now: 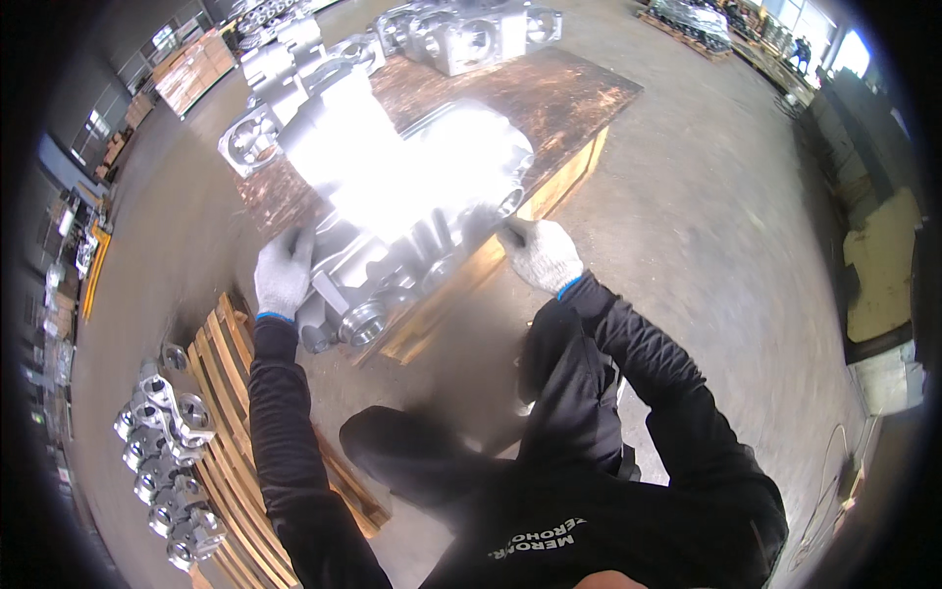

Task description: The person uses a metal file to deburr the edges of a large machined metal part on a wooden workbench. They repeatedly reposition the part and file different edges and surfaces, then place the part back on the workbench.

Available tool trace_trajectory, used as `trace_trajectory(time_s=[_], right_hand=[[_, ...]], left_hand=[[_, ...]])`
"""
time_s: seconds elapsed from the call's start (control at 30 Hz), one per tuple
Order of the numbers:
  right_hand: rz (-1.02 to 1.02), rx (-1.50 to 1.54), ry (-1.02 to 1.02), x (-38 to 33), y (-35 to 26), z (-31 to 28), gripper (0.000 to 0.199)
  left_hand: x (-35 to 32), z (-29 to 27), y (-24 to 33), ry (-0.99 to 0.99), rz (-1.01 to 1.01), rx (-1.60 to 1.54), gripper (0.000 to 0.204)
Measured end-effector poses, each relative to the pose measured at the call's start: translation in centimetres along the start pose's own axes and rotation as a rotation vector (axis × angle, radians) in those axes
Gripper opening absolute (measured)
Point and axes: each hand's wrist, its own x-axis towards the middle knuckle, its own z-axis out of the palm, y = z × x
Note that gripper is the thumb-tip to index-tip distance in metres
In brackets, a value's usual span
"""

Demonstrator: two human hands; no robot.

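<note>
A large silvery metal casting [378, 257] with round bored ends lies at the near edge of a wooden-topped stand [579, 83]. Strong glare washes out its middle. My left hand [283, 272], in a pale knit glove with a blue cuff, is closed at the casting's left side. On the opposite side, my right hand [543, 256], gloved the same way, has its fingers bent in against the casting's right edge. Darkened fingertips blend into the metal there, so the exact contact is hard to see.
More castings [471, 41] stand at the stand's far side. Below left, a slatted wooden pallet [235, 412] lies beside a cluster of small metal castings [167, 447]. Wooden crates [194, 71] are at the far left. A dark machine [873, 177] stands along the right.
</note>
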Motion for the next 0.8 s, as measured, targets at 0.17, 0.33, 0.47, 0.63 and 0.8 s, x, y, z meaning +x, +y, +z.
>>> trace_trajectory(time_s=[0.17,0.33,0.47,0.63,0.8], right_hand=[[-0.194,0.018,-0.104,4.4,1.6,-6.5,0.024],[0.043,0.612,-0.023,3.4,3.8,-6.4,0.026],[0.287,0.416,0.123,-0.6,2.2,-1.4,0.033],[0.262,0.387,-0.178,-1.6,2.9,-1.1,0.043],[0.401,0.719,0.088,1.0,5.8,-3.4,0.047]], left_hand=[[0.0,0.4,-0.5,0.049,0.06,-0.176,0.046],[-0.1,0.3,-0.1,-0.01,0.09,-0.276,0.038],[-0.3,0.2,-0.1,0.003,0.096,-0.228,0.036],[-0.5,-0.3,1.2,0.114,0.101,-0.062,0.035],[-0.3,-2.1,7.0,0.525,0.26,0.077,0.051]])
